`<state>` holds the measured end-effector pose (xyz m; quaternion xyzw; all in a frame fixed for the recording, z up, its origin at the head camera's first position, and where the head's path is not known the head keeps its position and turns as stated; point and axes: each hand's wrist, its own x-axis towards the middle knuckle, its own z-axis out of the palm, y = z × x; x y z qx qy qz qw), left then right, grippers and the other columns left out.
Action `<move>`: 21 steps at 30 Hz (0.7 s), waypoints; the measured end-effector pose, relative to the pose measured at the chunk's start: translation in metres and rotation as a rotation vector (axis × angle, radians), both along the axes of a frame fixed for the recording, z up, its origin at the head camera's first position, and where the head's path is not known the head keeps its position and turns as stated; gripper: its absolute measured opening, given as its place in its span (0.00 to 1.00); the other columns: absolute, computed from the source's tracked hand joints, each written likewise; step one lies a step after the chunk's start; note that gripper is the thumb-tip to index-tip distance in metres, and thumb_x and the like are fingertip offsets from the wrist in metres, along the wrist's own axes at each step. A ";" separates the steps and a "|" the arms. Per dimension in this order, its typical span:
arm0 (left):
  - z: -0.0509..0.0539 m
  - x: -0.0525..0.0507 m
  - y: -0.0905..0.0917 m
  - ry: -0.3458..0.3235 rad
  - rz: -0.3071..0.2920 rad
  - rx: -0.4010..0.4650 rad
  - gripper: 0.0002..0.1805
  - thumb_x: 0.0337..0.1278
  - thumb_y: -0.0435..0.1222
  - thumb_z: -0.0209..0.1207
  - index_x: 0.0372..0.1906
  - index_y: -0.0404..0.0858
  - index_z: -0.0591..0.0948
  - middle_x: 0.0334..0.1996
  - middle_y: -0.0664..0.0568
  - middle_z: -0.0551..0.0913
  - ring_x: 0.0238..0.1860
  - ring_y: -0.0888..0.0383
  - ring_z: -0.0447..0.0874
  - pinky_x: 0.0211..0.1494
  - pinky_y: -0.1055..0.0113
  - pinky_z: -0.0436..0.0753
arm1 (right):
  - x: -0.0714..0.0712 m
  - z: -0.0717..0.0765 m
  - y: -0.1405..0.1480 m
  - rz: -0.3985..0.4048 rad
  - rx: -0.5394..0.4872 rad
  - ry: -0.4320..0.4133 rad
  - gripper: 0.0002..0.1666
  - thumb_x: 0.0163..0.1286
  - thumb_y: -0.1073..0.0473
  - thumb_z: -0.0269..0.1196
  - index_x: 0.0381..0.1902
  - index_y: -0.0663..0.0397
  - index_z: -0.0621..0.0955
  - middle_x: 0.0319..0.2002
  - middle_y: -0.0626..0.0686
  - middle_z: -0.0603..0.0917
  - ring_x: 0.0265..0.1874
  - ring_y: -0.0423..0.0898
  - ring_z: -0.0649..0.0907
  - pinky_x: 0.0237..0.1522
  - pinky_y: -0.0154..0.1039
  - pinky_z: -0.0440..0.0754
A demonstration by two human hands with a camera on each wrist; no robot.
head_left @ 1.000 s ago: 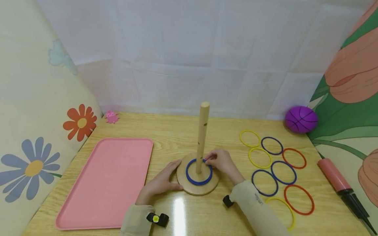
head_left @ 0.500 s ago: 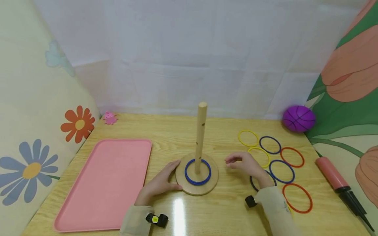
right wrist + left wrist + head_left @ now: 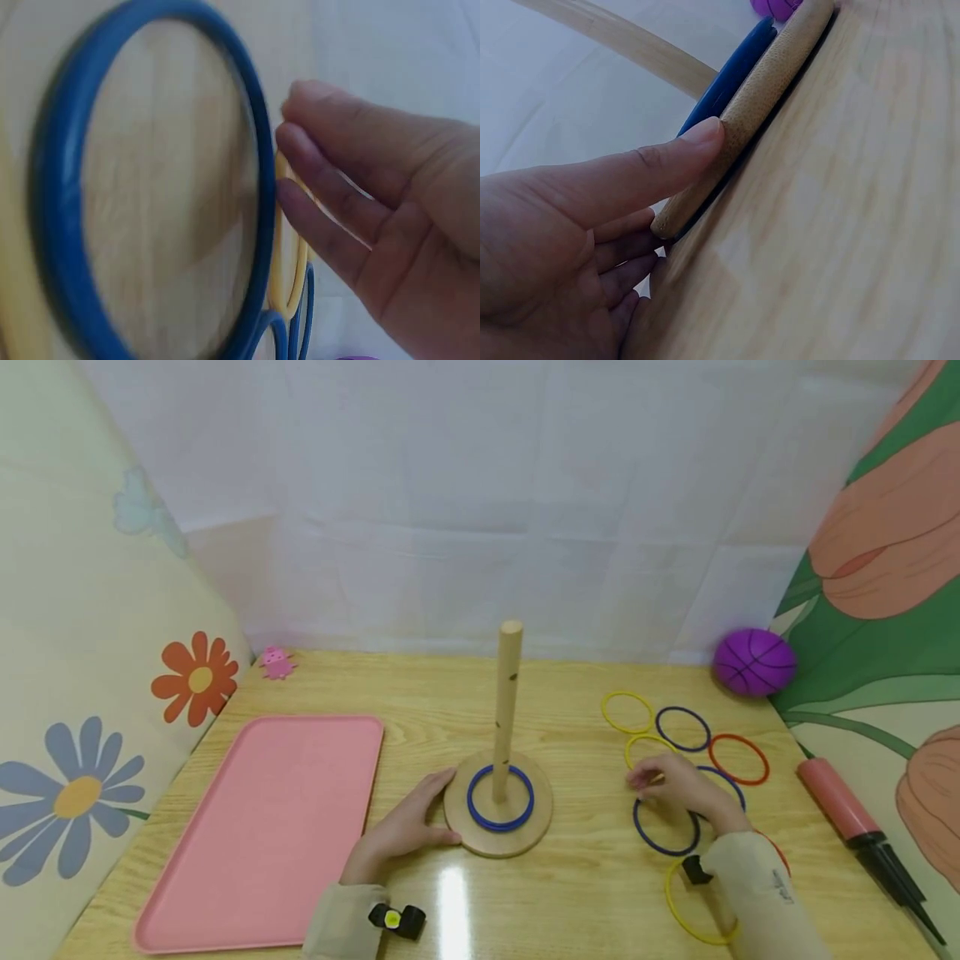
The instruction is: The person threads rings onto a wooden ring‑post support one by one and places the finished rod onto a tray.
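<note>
Head view, blue rings (image 3: 501, 827) around wooden peg (image 3: 506, 710), pink tray (image 3: 262, 827) nearby

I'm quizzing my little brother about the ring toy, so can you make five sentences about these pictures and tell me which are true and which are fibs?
1. The left hand is touching the wooden base. True.
2. The rings on the peg are red. False: the rings around the peg are blue.
3. The right hand is close to a blue ring that is not on the peg. True.
4. The ball is green. False: the ball is purple.
5. The pink tray is to the left of the wooden base. True.
</note>
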<state>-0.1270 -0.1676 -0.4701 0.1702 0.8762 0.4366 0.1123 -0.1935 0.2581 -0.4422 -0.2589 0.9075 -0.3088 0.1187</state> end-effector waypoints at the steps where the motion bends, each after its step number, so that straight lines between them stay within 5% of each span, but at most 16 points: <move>1: 0.000 0.000 0.000 0.001 0.000 -0.001 0.54 0.44 0.41 0.73 0.74 0.32 0.56 0.74 0.34 0.57 0.75 0.35 0.51 0.77 0.40 0.52 | 0.000 0.000 0.001 0.009 0.008 -0.005 0.08 0.58 0.69 0.68 0.38 0.61 0.85 0.34 0.53 0.87 0.35 0.40 0.84 0.38 0.31 0.83; 13: -0.002 0.000 -0.001 0.028 -0.011 -0.010 0.54 0.44 0.41 0.73 0.74 0.31 0.56 0.73 0.33 0.58 0.74 0.35 0.54 0.76 0.40 0.54 | -0.001 -0.006 -0.006 0.092 0.055 0.092 0.07 0.54 0.73 0.68 0.29 0.59 0.83 0.25 0.48 0.83 0.28 0.31 0.77 0.31 0.28 0.78; 21: -0.001 0.001 -0.001 0.014 -0.003 -0.014 0.54 0.45 0.41 0.73 0.74 0.32 0.56 0.73 0.34 0.57 0.74 0.35 0.53 0.76 0.40 0.54 | 0.003 -0.006 -0.009 0.050 0.078 0.151 0.03 0.57 0.70 0.66 0.29 0.59 0.84 0.27 0.48 0.85 0.29 0.34 0.79 0.33 0.30 0.80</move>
